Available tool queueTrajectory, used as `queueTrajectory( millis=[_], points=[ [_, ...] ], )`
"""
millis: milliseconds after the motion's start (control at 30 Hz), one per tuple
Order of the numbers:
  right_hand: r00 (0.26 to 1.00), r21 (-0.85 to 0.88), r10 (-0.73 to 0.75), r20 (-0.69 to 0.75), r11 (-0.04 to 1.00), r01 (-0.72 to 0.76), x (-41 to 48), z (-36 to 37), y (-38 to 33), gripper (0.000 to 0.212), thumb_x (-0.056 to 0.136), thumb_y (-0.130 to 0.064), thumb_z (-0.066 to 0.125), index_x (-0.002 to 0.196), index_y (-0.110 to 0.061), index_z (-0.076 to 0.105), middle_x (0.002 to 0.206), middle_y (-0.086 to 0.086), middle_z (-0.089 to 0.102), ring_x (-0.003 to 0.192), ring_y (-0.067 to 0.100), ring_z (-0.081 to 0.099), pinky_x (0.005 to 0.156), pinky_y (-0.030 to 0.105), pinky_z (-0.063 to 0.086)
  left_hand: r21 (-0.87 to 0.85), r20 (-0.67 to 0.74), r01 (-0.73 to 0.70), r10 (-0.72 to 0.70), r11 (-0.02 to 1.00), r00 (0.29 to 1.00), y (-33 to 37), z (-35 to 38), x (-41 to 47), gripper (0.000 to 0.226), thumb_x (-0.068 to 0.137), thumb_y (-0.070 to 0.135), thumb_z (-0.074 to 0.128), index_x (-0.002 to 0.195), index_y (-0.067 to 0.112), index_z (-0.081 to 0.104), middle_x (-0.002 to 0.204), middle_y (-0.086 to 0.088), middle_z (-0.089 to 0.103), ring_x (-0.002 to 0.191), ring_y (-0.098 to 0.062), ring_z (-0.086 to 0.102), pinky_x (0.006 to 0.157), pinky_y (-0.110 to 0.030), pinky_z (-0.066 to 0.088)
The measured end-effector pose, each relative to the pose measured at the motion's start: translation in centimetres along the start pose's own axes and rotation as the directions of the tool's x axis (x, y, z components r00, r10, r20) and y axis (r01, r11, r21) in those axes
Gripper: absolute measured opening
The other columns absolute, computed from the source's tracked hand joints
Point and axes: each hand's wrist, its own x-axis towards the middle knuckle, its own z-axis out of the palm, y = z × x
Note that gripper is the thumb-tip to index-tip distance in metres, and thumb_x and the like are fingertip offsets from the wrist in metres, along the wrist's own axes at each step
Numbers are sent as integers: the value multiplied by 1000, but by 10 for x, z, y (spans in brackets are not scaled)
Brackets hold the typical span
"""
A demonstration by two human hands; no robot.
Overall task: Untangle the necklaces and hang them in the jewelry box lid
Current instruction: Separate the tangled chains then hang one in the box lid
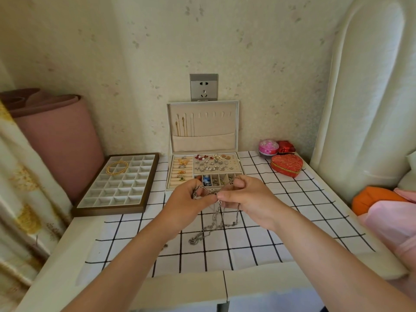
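Your left hand [191, 199] and right hand [247, 197]: both pinch tangled silver necklaces [216, 212] | chain ends trail on checked cloth [281, 221] mid-table | jewelry box lid [202, 126]: upright at back edge.

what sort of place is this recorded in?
Probably a bedroom at home: a padded white headboard on the right with bedding beside it, a patterned curtain on the left, and an open jewelry box on the table.

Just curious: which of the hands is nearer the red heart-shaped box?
Right. The right hand is left of the red heart-shaped box, closer to the camera; the left hand is farther left.
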Motion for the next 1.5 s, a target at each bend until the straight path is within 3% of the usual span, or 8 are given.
queueTrajectory(
  millis=[167, 433, 567, 767, 1067, 1167, 1367, 1500],
  points=[
    [998, -49, -62, -28, 997, 60, 1, -2, 0, 46, 83, 10, 71, 72, -20, 37, 81, 16, 64, 63, 21, 62, 67, 33, 56, 52, 32, -48, 46, 997, 998, 1, -2, 0, 32, 90, 10, 69, 75, 16, 42, 85, -10, 60, 79, -11, 54, 75, -25, 44],
    [978, -417, -189, -89, 899, 136, 0, -4, -1, 22, 87, -3, 72, 89, -17, 55, 81, -3, 71, 52, 2, 55, 55, 20, 44, 27, 67, -59, 57, 998, 996, -4, 0, 3, 30, 92, 0, 63, 78, 14, 40, 82, -7, 57, 83, -18, 66, 78, -28, 52],
    [967, -522, -246, -62, 834, 179, -2, -6, 0, 46, 87, -11, 75, 117, -37, 52, 84, -8, 74, 72, 0, 63, 71, 21, 46, -9, 76, -44, 45, 999, 996, -2, 3, 2, 28, 93, -5, 59, 80, 10, 40, 78, -8, 56, 76, -17, 70, 69, -20, 54],
    [944, -666, -326, 58, 691, 280, -8, -6, -7, 11, 87, -23, 75, 91, -34, 78, 83, -19, 69, 72, -9, 59, 64, 8, 37, 57, 90, -51, 46, 997, 995, -2, -1, 3, 27, 95, -1, 58, 80, 13, 41, 84, -13, 57, 73, -20, 58, 64, -22, 51],
    [986, -625, -157, 61, 764, 161, -5, -7, -9, 19, 99, -23, 61, 83, -27, 70, 86, -14, 73, 85, -1, 62, 82, 27, 45, 131, 109, -117, 103, 984, 989, -8, -4, 4, 27, 100, 1, 48, 85, 23, 48, 82, -2, 64, 75, -26, 57, 69, -31, 49],
    [993, -571, -95, 65, 813, 115, -7, -5, -7, 19, 107, -24, 43, 97, -20, 59, 84, -1, 76, 59, 15, 50, 63, 34, 41, 135, 88, -118, 106, 984, 990, -10, -3, 5, 37, 101, 2, 48, 89, 37, 52, 93, -12, 67, 86, -40, 58, 70, -37, 46],
    [983, -666, -176, -51, 739, 98, -5, 1, 0, 29, 109, -29, 31, 91, -22, 53, 86, -3, 74, 84, 16, 66, 86, 38, 51, 201, 89, -147, 132, 969, 987, -11, -3, 5, 39, 100, 9, 54, 115, 45, 56, 87, 4, 69, 78, -21, 59, 76, -34, 50],
    [973, -607, -197, -118, 790, 86, -2, 7, -2, 36, 109, -32, 32, 97, -14, 61, 78, -3, 73, 82, 18, 66, 80, 36, 47, 288, 110, -127, 99, 949, 989, -7, -2, 4, 27, 101, 11, 52, 107, 30, 72, 82, 16, 69, 75, 6, 57, 69, -6, 39]
  ],
)
